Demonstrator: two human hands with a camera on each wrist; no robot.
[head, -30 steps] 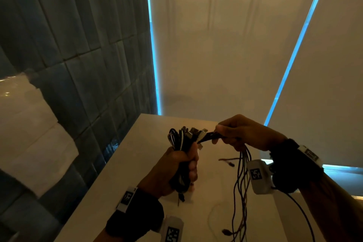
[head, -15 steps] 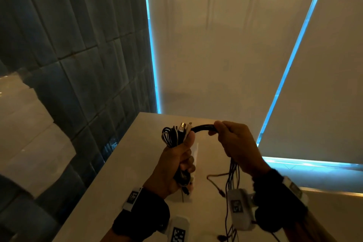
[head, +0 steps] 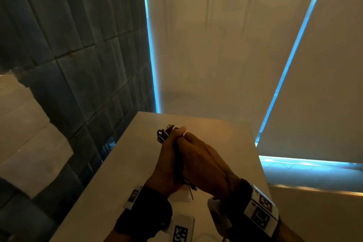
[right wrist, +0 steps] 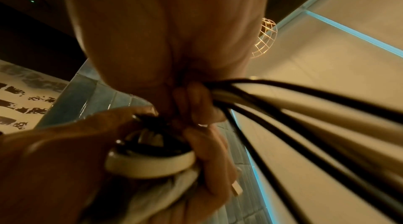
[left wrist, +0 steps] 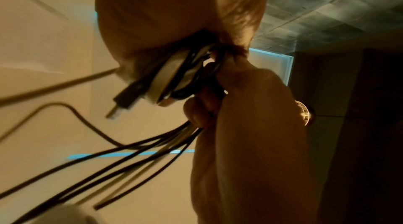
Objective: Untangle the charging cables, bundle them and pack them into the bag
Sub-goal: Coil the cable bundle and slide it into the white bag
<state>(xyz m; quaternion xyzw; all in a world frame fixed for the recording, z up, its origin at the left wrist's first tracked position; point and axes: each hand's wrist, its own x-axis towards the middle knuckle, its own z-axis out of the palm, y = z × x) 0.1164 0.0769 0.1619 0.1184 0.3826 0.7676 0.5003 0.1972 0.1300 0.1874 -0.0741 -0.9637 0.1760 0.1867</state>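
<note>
A bundle of black and white charging cables is clasped between both hands above the white table. My left hand grips the coiled part, and its loops stick out past the thumb. My right hand lies against the left, fingers curled round the loose strands. In the left wrist view the coil and a black plug poke out of the fist, and strands trail down left. The right wrist view shows the white-edged coil in the left hand. No bag is in view.
A dark tiled wall runs along the table's left side. Pale blinds edged with blue light stand behind the table. A short plug end hangs under the hands. A wire-caged lamp glows overhead.
My right hand has swung from the right, where it held an arc of strands, in against my left hand. The dangling strands have been drawn in, and both hands now sit pressed together.
</note>
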